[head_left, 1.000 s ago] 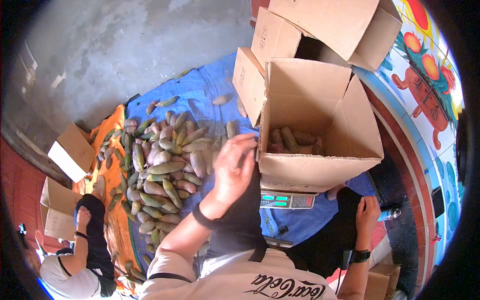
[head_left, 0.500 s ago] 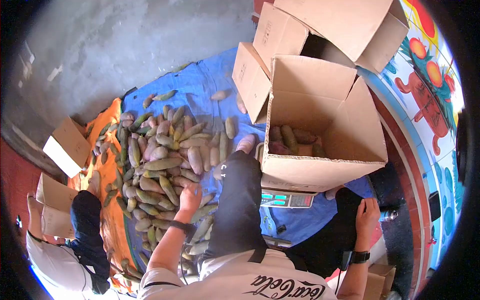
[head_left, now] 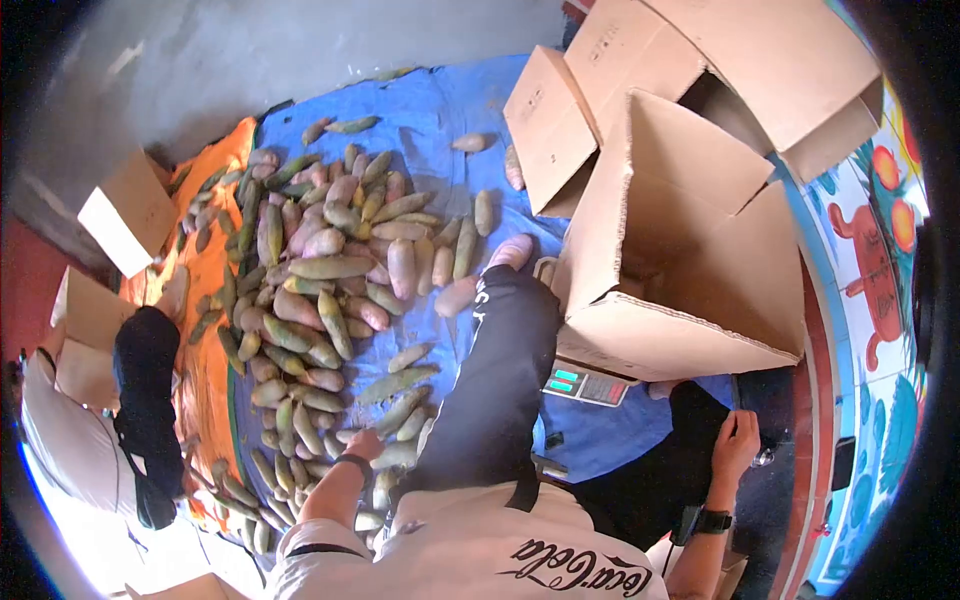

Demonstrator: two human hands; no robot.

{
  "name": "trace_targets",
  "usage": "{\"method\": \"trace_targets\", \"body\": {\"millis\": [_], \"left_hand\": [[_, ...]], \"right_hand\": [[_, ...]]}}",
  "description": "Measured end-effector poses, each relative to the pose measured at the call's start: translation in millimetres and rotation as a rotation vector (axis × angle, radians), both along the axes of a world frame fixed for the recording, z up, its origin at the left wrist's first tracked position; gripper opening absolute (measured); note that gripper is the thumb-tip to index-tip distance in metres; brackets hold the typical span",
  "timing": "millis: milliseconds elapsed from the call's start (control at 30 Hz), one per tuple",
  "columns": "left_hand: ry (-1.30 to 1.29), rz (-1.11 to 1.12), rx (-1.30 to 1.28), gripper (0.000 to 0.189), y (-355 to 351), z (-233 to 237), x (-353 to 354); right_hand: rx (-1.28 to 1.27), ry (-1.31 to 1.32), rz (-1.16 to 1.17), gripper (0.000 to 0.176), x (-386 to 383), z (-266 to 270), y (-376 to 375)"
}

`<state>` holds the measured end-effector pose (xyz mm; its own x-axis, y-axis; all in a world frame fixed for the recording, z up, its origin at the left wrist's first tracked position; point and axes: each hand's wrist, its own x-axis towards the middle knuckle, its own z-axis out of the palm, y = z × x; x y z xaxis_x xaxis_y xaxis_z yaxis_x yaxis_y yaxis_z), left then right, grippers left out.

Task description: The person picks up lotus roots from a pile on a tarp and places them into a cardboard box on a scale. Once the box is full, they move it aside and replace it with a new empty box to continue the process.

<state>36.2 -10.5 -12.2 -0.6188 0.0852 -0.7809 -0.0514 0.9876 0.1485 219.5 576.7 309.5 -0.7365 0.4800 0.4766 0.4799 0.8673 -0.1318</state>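
Note:
My left hand reaches down to the near part of a big heap of green and purplish radishes. Radishes lie right around its fingers, which are too small and blurred to tell whether they grip one. My right hand rests by my right knee, fingers curled in, nothing seen in them. In front of me an open cardboard box stands on a scale with a lit green display. The box's bottom is mostly hidden by its front wall.
A blue tarp and an orange one lie under the radishes. More cardboard boxes are piled behind the open box. At the left, another person sits beside a smaller box. A painted tile wall runs along the right.
My left hand has moved from the middle of the heap toward me, to its near side. My view has shifted, so the radishes inside the open box no longer show. My right hand stays by the knee.

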Motion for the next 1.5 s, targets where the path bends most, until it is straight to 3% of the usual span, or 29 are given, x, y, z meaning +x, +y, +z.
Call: {"method": "trace_targets", "body": {"millis": [67, 200, 267, 333, 500, 733, 800, 833, 867, 933, 1000, 1133, 1200, 1300, 1500], "left_hand": [[0.016, -0.003, -0.014, 0.040, -6, -11, 18], [-0.076, 0.007, -0.089, 0.049, 13, 18, 37], [-0.161, -0.037, -0.063, 0.048, 5, -4, 47], [-0.021, -0.062, -0.169, 0.047, 8, -3, 56], [-0.030, -0.040, -0.197, 0.053, 2, -9, 65], [-0.079, 0.279, -0.152, 0.071, -7, -4, 64], [-0.087, 0.258, -0.153, 0.079, -16, -27, 62], [-0.044, -0.027, -0.110, 0.080, -64, -146, 88], [0.023, -0.030, -0.039, 0.080, -71, -159, 90], [-0.076, -0.179, -0.152, 0.086, -67, -170, 83], [-0.119, 0.049, -0.204, 0.096, -42, -109, 69], [-0.308, 0.070, -0.245, 0.115, -41, -84, 55], [-0.085, -0.454, -0.346, 0.086, -75, -159, 80], [-0.196, -0.382, -0.377, 0.089, -74, -151, 74], [-0.039, -0.260, -0.290, 0.084, -16, -100, 15]], "right_hand": [[0.019, -0.012, 0.029, 0.010, -2, 0, 1], [0.020, -0.064, 0.001, 0.008, 1, -3, 6], [0.029, -0.085, 0.004, 0.008, 1, -4, 8], [0.037, -0.104, 0.008, 0.008, 0, -3, 9], [0.043, -0.082, 0.011, 0.011, -2, -6, 9], [0.051, -0.125, -0.014, 0.009, -4, -3, 7], [0.088, -0.109, 0.058, 0.010, -4, -4, 10], [0.096, -0.101, 0.050, 0.010, -5, -4, 10], [0.081, -0.114, 0.045, 0.010, -6, -4, 9], [0.088, -0.108, 0.014, 0.010, -6, -2, 8], [0.072, -0.122, -0.002, 0.009, -7, -3, 7], [0.070, -0.141, -0.022, 0.007, -11, -1, 3], [0.053, -0.103, -0.062, 0.008, -15, 2, -3], [0.053, -0.124, -0.021, 0.010, -17, 3, -3], [0.086, -0.040, -0.036, 0.010, -16, 2, -5]]}}
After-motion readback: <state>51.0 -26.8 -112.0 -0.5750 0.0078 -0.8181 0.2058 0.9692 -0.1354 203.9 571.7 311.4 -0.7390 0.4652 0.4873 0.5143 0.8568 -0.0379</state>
